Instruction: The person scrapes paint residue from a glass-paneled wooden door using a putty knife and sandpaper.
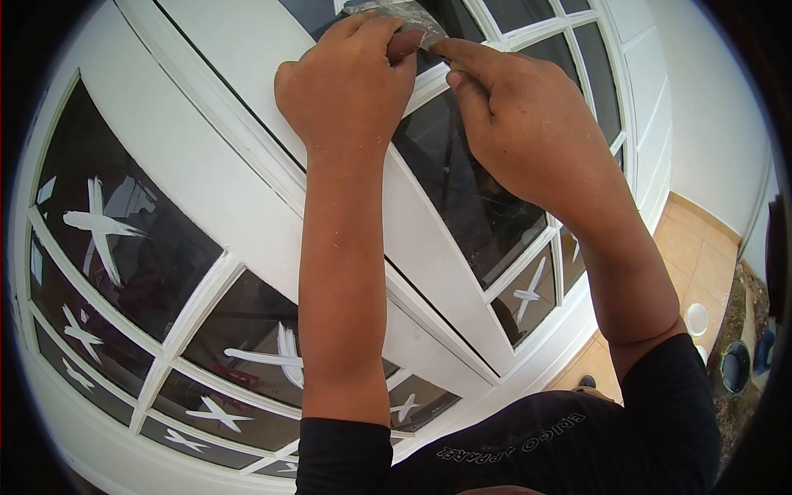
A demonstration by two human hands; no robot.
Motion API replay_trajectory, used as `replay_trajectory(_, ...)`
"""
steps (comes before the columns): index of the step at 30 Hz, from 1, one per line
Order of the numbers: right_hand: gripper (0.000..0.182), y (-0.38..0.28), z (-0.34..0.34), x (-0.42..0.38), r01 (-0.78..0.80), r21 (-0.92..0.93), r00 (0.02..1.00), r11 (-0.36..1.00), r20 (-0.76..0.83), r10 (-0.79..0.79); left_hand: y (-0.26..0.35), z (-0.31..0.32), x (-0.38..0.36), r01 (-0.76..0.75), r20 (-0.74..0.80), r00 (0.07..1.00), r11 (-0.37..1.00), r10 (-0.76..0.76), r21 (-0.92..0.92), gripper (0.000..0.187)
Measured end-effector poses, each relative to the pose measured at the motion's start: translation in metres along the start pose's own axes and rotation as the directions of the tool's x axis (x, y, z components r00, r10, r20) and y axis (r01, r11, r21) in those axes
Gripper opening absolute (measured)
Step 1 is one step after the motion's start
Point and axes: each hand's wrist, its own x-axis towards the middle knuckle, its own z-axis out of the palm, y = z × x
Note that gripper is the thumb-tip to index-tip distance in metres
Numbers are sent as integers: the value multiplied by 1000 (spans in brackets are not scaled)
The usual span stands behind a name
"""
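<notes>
My left hand (pixel 351 87) is closed at the top centre, its fingers curled over a flat grey blade-like piece (pixel 404 11) with pale smears. A reddish-brown rounded tip shows beside its fingers; I cannot tell whether it is the thumb or a handle. Just to the right, my right hand (pixel 536 120) pinches something thin, mostly hidden, with its index fingertip against the grey piece's edge. Both hands are in front of a white door frame (pixel 421 223) with dark glass panes (pixel 474 194).
Several panes at left and below bear white painted crosses (pixel 99 224). A pale tiled floor (pixel 689 247) runs along a white wall (pixel 718 107) at right. On the right stand a white round container (pixel 696 319) and a dark bucket (pixel 733 369).
</notes>
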Motion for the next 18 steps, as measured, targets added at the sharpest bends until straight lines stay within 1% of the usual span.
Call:
replay_trajectory(3, 30, 1, 2, -2, 34, 4, 999, 999, -36, -34, 4, -4, 3, 3, 16, 1000, 1000, -3, -5, 15)
replay_trajectory(6, 30, -1, 4, -4, 47, -15, 997, 999, -62, -47, 5, -8, 2, 41, 28, 999, 999, -41, 1, 14)
replay_trajectory(8, 29, -1, 1, -7, 31, 4, 999, 1000, -42, -31, 6, -12, 3, 10, 73, 997, 999, -13, 39, 13)
replay_trajectory(9, 29, -2, 0, -5, 33, 2, 999, 999, -43, -33, 7, -10, 3, 10, 70, 997, 999, -13, 39, 13)
replay_trajectory(11, 31, -7, -1, -1, -23, -18, 999, 1000, 35, 24, 7, -8, 2, 87, 37, 995, 995, -89, 51, 13)
replay_trajectory(12, 31, -6, 1, -3, -27, -16, 999, 1000, 34, 27, 8, -9, 2, 85, 40, 995, 995, -87, 51, 13)
replay_trajectory(14, 31, -4, 5, -7, 0, -21, 999, 1000, -35, -1, 8, -12, 1, 74, 64, 995, 995, -78, 64, 14)
replay_trajectory(15, 31, -6, 3, -5, 4, -22, 999, 1000, -38, -5, 7, -12, 2, 74, 60, 995, 995, -78, 65, 14)
replay_trajectory(17, 30, -10, -1, -1, -27, -27, 999, 999, 41, 28, 7, -13, 2, 116, 81, 989, 989, -123, 88, 15)
replay_trajectory(18, 30, -10, 0, -3, -32, -24, 998, 999, 45, 33, 9, -15, 1, 116, 88, 988, 989, -124, 89, 15)
